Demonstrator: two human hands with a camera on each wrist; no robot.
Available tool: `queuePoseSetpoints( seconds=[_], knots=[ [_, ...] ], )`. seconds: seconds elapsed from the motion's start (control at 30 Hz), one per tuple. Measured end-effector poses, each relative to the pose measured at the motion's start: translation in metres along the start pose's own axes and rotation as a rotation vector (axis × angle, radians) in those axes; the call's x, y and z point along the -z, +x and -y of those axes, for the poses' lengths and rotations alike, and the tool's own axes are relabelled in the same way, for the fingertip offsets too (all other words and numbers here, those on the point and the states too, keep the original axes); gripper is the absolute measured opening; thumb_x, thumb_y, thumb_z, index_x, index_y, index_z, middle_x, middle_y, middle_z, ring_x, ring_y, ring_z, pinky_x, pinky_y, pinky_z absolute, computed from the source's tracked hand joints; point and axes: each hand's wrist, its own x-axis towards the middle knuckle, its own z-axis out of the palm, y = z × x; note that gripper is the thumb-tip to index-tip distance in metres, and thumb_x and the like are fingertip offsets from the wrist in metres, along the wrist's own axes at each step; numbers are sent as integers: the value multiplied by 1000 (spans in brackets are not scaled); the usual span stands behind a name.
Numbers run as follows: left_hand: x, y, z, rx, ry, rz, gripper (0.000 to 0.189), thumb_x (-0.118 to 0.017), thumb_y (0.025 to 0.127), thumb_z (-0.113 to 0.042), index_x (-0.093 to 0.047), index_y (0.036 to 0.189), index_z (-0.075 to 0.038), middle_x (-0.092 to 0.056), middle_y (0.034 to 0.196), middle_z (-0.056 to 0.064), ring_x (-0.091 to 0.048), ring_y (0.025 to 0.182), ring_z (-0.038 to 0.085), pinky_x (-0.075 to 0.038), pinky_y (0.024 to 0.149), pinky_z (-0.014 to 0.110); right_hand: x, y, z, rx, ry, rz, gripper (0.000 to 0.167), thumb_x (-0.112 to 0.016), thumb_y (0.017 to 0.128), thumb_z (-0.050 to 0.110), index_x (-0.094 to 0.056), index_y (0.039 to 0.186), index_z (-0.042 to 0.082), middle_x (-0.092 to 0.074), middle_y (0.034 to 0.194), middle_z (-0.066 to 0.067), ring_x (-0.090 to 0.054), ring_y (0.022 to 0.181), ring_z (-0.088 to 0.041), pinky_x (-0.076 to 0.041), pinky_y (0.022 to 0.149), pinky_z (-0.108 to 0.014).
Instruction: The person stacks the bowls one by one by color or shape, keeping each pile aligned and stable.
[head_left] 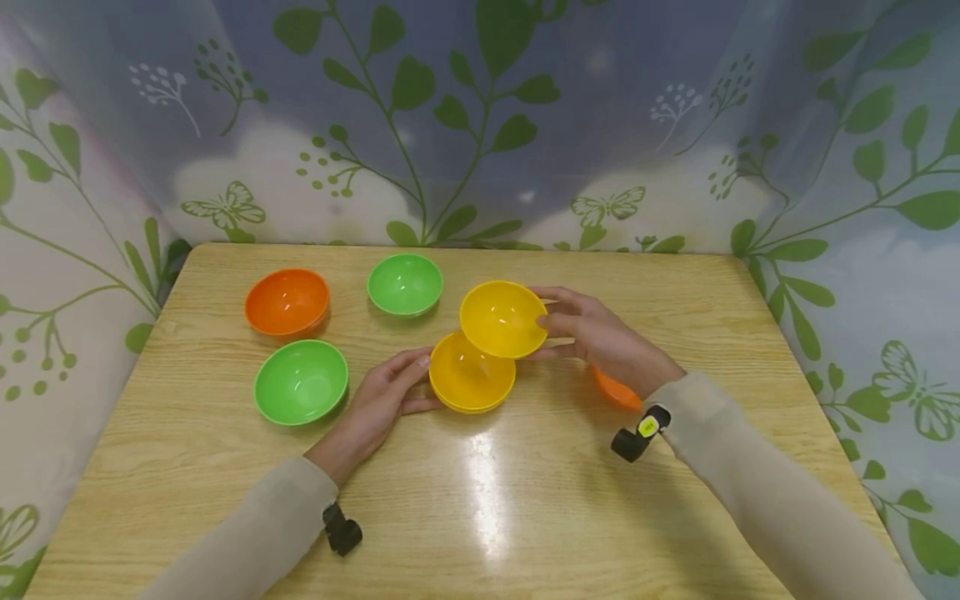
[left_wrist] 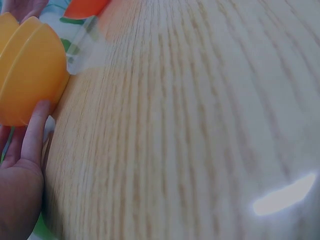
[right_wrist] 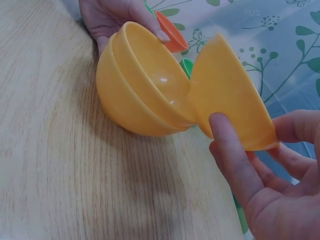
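Head view: the nested yellow bowls stand on the wooden table and serve as the reference. The left hand grips them at their left side, thumb at the rim. The right hand pinches a single yellow bowl above and just beyond the nested bowls, slightly to their right. A small green bowl is located beyond them to the left; a larger green bowl is left of them, and an orange bowl is farther beyond on that side. A second orange bowl, partly covered by the right arm, is to their right. Left wrist view: fingers lie against the nested bowls' outer wall. Right wrist view: the single bowl is tilted beside the nested bowls' rim; contact between them cannot be determined.
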Motion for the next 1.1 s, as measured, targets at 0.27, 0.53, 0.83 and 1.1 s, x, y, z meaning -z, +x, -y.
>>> queuePoseSetpoints(
  seconds=[0.27,0.53,0.83,1.1],
  knots=[
    [-1,0,-1,-1,-4,2,48,-56,116,-24,-53,158,-2,-57,159,22,-76,115,21,-68,99,42,-2,1,-2,0,17,29,57,-57,111,12,-43,166,17,-55,157,-16,-71,125,-30,-55,115,-65],
    [-1,0,-1,-1,-3,-1,47,-56,116,-24,-53,157,-2,-56,159,23,-76,116,21,-68,99,42,-5,0,-3,1,-10,40,55,-58,112,14,-44,165,18,-53,160,-11,-69,129,-33,-55,114,-65],
    [0,0,1,-3,-5,3,47,-56,116,-25,-53,157,-2,-56,159,23,-76,116,21,-68,99,43,-7,0,-2,2,-19,43,55,-60,111,16,-45,165,17,-55,159,-13,-68,130,-34,-56,114,-65],
    [0,0,0,-1,-2,-5,47,-57,116,-25,-54,157,-1,-57,158,22,-76,116,21,-68,99,42,-7,0,-2,-4,-25,56,55,-60,111,17,-45,165,17,-57,157,-14,-68,130,-32,-56,114,-65]
  ],
)
